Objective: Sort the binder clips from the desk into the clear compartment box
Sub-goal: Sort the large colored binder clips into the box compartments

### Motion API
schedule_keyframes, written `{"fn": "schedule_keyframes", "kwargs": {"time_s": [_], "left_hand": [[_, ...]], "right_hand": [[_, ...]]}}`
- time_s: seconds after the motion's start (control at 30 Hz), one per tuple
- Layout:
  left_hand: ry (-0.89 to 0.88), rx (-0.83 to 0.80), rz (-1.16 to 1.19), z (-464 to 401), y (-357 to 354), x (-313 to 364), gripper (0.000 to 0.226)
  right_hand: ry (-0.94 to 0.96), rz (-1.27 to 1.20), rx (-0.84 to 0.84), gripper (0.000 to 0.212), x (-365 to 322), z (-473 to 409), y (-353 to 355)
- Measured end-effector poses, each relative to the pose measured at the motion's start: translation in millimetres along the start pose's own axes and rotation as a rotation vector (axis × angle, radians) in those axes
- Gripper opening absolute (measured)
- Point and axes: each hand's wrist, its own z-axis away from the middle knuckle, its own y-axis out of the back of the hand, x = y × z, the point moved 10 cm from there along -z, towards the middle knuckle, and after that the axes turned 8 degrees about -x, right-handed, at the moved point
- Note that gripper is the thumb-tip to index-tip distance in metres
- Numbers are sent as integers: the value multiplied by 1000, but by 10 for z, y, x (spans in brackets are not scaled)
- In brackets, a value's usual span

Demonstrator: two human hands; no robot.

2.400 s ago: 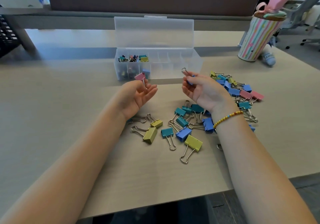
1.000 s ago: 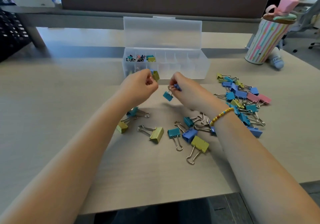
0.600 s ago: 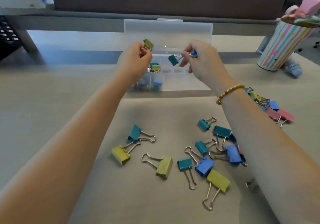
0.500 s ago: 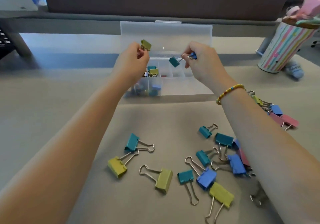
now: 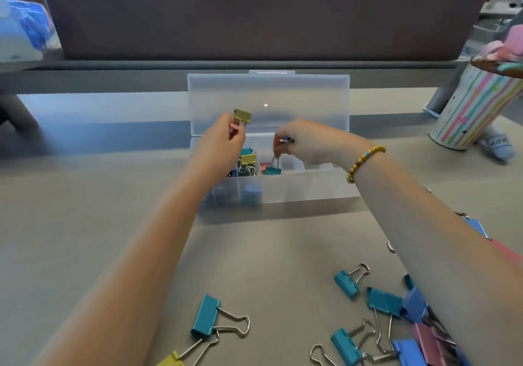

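Two clips in hand over the clear compartment box [image 5: 297, 193]. Teal clip [image 5: 273, 170] hangs by its wire handles from the right hand [image 5: 305, 145], fingers pinched on the wire; its body sits at rim height above a near compartment that already shows something pink. Left hand [image 5: 223, 145] pinches a yellow clip [image 5: 242, 116] above the box's left end, with a pink clip [image 5: 233, 129] tucked against the fingers. Left compartments hold clips already, mixed colours, a yellow one [image 5: 248, 158] on top. Lid [image 5: 268, 102] stands open at the back.

Many loose clips [image 5: 382, 303] wait on the desk [image 5: 85, 210], mostly lower right, so the sort looks well short of done.

Risks, as judged: teal clip released off-centre could catch a divider and land in the wrong cell. Left hand carries two; freeing one may drop both. Right forearm passes close over the loose pile and could scatter it. Striped cup [image 5: 472, 111] stands well apart, far right.
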Motion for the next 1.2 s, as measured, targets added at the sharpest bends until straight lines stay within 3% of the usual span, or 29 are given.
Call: {"fn": "schedule_keyframes", "kwargs": {"time_s": [0.2, 0.4, 0.5, 0.67, 0.83, 1.03, 1.2], "left_hand": [[27, -8, -16, -34, -10, -84, 19], [47, 15, 6, -24, 15, -106, 18], [48, 16, 9, -22, 16, -98, 19], [72, -28, 7, -7, -32, -102, 16], [74, -29, 6, 3, -20, -95, 13], [86, -41, 11, -15, -28, -119, 14], [89, -40, 19, -20, -25, -134, 14]], "right_hand": [[-13, 94, -109, 18, -95, -210, -188], [-63, 268, 72, 23, -103, -217, -119], [-67, 65, 126, 21, -38, -144, -20], [-39, -290, 59, 24, -16, -42, -52], [-64, -266, 117, 35, -18, -49, -14], [-76, -354, -41, 21, -3, -47, -158], [-45, -412, 56, 33, 19, -28, -40]]}}
